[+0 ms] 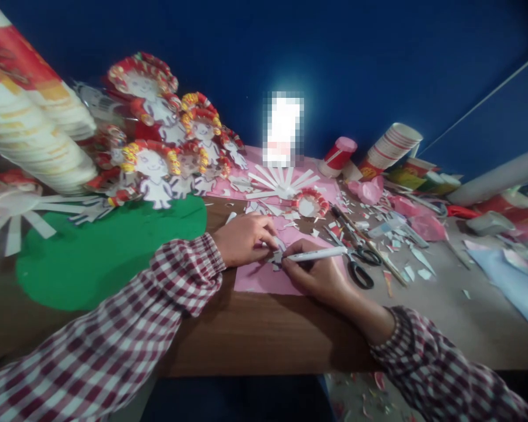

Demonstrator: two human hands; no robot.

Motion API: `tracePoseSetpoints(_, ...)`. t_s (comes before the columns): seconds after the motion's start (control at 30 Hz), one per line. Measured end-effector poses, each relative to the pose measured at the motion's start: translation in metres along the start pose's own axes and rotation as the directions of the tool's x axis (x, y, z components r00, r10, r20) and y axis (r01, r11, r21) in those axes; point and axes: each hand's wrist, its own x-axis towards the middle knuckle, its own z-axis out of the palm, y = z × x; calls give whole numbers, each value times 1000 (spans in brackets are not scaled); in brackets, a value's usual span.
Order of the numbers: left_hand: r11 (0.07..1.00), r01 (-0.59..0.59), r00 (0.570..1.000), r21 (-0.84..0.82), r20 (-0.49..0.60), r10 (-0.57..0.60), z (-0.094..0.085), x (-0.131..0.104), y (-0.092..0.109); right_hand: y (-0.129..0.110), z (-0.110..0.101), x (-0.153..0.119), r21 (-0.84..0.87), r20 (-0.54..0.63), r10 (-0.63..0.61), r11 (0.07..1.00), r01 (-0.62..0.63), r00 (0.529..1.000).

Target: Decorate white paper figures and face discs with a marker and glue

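A small white paper cutout [278,253] lies on a pink sheet of paper [264,282] in front of me. My left hand [245,239] rests at its left side, with bent fingers and thumb holding it down. My right hand [319,275] grips a white pen [317,254], its tip pointing left at the cutout. Part of the cutout is hidden by my fingers. Just right of my right hand lie scissors [361,274] with black handles.
A green paper shape [114,252] lies to the left. Behind it stand several paper dolls [153,170] with red and yellow curls, beside stacked paper cups [30,135]. A fringed white paper piece [284,186], paper scraps [396,240] and more cups [393,146] spread toward the blue wall.
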Motion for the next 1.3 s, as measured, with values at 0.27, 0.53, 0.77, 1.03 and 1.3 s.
tracePoseSetpoints(0.27, 1000, -6, 1000, 0, 1, 6, 1, 0, -1, 1, 1, 1, -5, 0, -14, 1000, 14, 1000)
tracePoseSetpoints(0.53, 1000, -13, 1000, 0, -4, 13, 1, 0, -2, 2, 0, 1, -27, 2, -26, 999, 26, 1000)
tracePoseSetpoints(0.77, 1000, -9, 1000, -9, -3, 9, 1, 0, -2, 0, -1, 1, -19, 21, -1, 1000, 1, 1000)
tracePoseSetpoints(1.03, 1000, -13, 1000, -23, -14, 12, 2, -1, -3, 1, -1, 0, -19, 22, -4, 1000, 4, 1000)
tracePoseSetpoints(1.3, 1000, -11, 1000, -21, -13, 11, 2, -1, -3, -3, -1, -1, 25, 44, 14, 1000, -15, 999)
